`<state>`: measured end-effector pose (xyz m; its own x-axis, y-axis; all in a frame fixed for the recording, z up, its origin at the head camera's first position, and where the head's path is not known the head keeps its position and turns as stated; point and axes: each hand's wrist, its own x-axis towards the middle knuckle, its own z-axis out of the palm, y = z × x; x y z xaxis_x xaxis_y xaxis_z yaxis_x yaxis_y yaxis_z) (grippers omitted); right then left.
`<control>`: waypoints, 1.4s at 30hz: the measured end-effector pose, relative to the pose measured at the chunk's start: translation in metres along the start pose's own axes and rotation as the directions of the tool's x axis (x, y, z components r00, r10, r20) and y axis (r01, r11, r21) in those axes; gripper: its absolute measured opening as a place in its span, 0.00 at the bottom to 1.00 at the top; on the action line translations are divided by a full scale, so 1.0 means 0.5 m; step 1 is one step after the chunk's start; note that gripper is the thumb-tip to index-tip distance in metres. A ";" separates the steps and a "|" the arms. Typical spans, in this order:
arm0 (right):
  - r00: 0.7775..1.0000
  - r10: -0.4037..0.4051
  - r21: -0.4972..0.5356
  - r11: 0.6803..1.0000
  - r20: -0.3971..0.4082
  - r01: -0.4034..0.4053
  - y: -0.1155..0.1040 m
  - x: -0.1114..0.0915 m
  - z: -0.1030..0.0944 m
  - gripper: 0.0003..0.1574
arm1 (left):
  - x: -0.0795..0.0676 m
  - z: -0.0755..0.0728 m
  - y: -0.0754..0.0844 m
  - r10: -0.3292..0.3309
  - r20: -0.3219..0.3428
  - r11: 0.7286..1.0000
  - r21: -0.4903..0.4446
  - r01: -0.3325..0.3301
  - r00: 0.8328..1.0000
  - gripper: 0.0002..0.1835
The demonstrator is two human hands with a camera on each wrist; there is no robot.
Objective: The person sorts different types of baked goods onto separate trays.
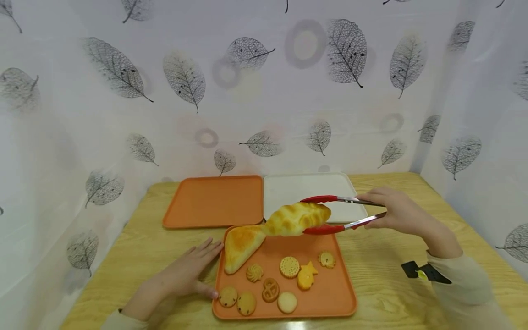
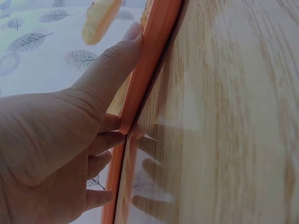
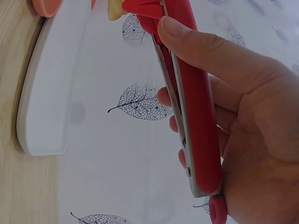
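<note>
My right hand grips a pair of red-tipped metal tongs, thumb on one handle and fingers around the other. Between the tongs' red tips is a long, golden, ridged bread, raised over the back of the near orange tray. A triangular pastry lies in that tray's back left corner; its upper right end meets the long bread in the head view, and I cannot tell whether they touch. Along the tray's left rim, my left hand rests with thumb and extended fingers against the edge.
Several biscuits share the near tray, among them a pretzel, a round cracker and a swirl cookie. Behind stand another orange tray and a white tray, side by side. A leaf-patterned curtain surrounds the wooden table.
</note>
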<state>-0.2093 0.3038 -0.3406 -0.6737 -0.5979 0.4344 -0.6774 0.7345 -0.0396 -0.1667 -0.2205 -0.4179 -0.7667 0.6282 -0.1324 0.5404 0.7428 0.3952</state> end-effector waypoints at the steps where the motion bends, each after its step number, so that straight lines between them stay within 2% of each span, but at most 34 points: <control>1: 1.000 0.002 0.002 1.000 0.000 -0.002 0.000 0.005 0.001 0.42 | 0.001 -0.001 0.000 0.000 0.000 1.000 0.007 0.000 1.000 0.62; 8: 0.998 0.032 0.053 0.998 0.047 -0.034 0.006 0.059 0.018 0.40 | 0.006 -0.003 0.003 0.000 0.005 1.000 0.019 0.000 1.000 0.62; 16: 0.987 0.088 0.103 0.990 0.133 -0.102 0.008 0.153 0.046 0.39 | 0.004 0.001 0.000 -0.005 -0.002 0.999 0.049 0.005 1.000 0.62; 24: 0.975 0.107 0.096 0.987 0.194 -0.127 0.006 0.241 0.098 0.42 | -0.002 0.004 0.001 -0.004 -0.004 0.999 0.043 0.004 1.000 0.62; 30: 0.963 0.154 0.101 0.979 0.221 -0.179 -0.003 0.303 0.122 0.44 | -0.002 0.004 0.001 -0.011 -0.002 0.999 0.043 0.011 1.000 0.62; 42: 0.940 0.207 0.117 0.962 0.271 -0.246 -0.009 0.401 0.211 0.44 | 0.002 0.001 -0.003 -0.012 -0.004 1.000 0.026 0.012 1.000 0.62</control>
<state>-0.3725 0.1465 -0.3481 -0.8536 -0.4968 0.1564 -0.5208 0.8161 -0.2503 -0.1679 -0.2207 -0.4192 -0.7746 0.6183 -0.1330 0.5401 0.7562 0.3694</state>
